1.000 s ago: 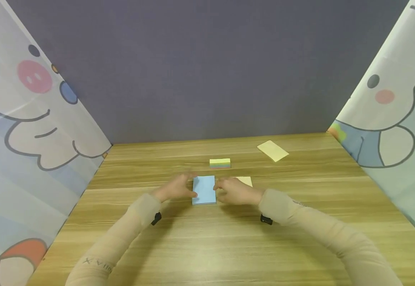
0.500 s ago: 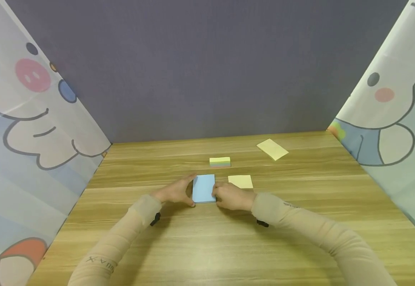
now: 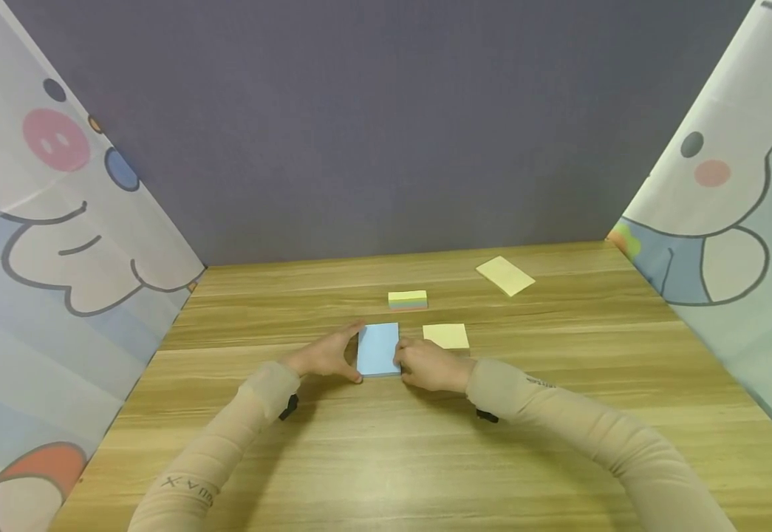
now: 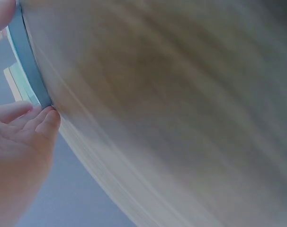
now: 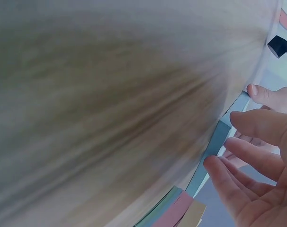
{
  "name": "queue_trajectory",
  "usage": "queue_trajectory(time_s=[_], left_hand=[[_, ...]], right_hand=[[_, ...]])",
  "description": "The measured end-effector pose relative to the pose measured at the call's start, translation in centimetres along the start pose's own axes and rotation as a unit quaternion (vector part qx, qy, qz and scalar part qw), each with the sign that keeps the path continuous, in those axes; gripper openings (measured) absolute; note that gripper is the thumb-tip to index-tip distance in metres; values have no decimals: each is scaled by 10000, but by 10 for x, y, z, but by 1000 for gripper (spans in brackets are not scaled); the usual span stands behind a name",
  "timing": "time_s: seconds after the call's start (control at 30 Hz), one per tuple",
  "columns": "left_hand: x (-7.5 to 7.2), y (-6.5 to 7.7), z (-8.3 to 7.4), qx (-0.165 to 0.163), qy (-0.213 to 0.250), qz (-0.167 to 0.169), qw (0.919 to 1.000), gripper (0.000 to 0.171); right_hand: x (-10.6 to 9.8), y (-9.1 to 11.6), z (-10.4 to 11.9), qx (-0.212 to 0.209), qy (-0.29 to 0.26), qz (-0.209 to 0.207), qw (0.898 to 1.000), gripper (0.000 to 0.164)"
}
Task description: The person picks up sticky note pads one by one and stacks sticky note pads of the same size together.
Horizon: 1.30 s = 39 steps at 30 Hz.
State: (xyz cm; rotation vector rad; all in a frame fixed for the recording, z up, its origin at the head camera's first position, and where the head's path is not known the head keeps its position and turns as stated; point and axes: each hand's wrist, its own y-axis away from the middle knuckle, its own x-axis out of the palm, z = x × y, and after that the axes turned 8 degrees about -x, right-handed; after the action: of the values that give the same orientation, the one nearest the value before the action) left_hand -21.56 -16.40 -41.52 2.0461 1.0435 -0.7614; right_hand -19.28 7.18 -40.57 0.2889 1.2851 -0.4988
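A light blue sticky note pad [image 3: 377, 349] lies flat on the wooden table, between both hands. My left hand [image 3: 327, 353] spans its left side, fingertips at the far corner and thumb at the near corner. In the left wrist view, those fingertips [image 4: 48, 118] press against the end of the pad's blue edge [image 4: 32, 59]. From the other side, my right hand [image 3: 432, 364] holds the pad's right edge with bent fingers. The right wrist view has its thumb [image 5: 252, 124] by a pad corner and fingertips [image 5: 214, 165] along the blue side [image 5: 212, 144].
A yellow-topped pad [image 3: 447, 336] lies just beyond the right hand. Behind the blue pad sits a small stack of sticky notes [image 3: 408, 300] in coloured layers. Another yellow pad [image 3: 505, 275] lies askew at the back right, near the dark back panel [image 3: 386, 133]. Cartoon-printed sheets flank the table.
The right hand has come in left and slightly down to the pad's right edge, uncovering more of the yellow pad. The left thumb has shifted down to the near corner.
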Motion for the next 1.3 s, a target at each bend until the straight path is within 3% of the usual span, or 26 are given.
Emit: queue_trajectory(time_s=[0.4,0.7,1.07,1.3], left_hand=[[2,-2,-4,36,-281,-54,9996,107],[2,-2,-5,-6,47,128,9999,114],[4,-6,-2,-70,-100,175,9998,115],[4,-7,-2,-44,-229,172,9996,115]], right_hand=[[-3,6,0,21,-37,53,10000,23],[-7,6,2,19,-203,33,9998,24],[-7,5,1,52,-429,9,9991,24],[-10,6,4,240,-735,107,9969,33]])
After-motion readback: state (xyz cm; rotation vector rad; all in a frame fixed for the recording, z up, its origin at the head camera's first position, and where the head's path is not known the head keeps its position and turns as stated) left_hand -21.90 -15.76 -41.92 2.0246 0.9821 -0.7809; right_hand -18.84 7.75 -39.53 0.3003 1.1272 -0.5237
